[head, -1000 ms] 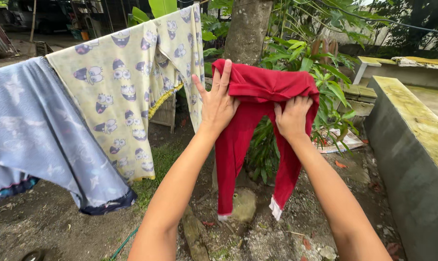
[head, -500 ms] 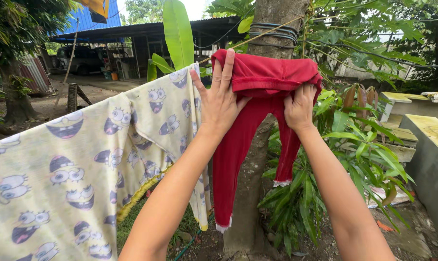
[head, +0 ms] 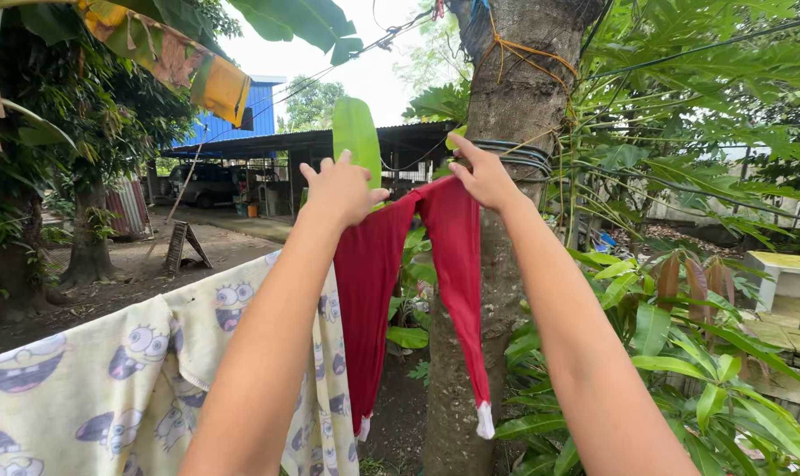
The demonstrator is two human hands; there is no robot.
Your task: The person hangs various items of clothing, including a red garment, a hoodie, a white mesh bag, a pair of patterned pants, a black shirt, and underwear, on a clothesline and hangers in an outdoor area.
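Standing behind everything, the tree trunk backs a red garment draped over the line, legs hanging straight down. The left hand closes on its near end; the right hand pinches its top edge nearer the trunk.

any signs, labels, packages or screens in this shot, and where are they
No clear packages, labels or screens.
A-frame board: on the dirt yard, left of the left hand; dark, triangular, possibly a sign, face unreadable.
Printed cloth: hangs lower left; pale yellow with cartoon faces.
Red garment: held by both hands, the right hand at the tree trunk; no tag visible.
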